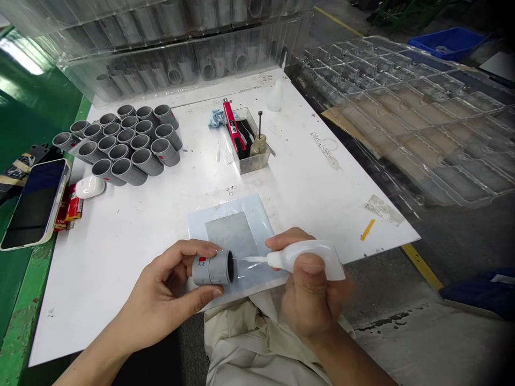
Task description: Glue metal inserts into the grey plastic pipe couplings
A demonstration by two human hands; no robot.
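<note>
My left hand [177, 284] is closed round a short grey plastic tube [212, 267] that lies sideways, its open end facing right. Printed marks and a red patch show on its side. In my right hand [311, 289] is a white squeeze bottle [309, 257], tilted so that its thin nozzle points left at the tube's mouth. Whether the tip touches the rim I cannot tell. Below them lies a pale blue sheet [263, 214] with a grey rectangular piece [232, 234] on it. More grey tubes [129, 135] stand grouped at the left of the white table [161, 209].
A clear box [253, 164] holds a red-handled tool [233, 124] and a small jar [258, 146]. Another white bottle [275, 96] stands behind. Stacked clear trays [185, 59] of tubes line the back; a phone [36, 201] rests at left. Clear trays [402, 112] lie right.
</note>
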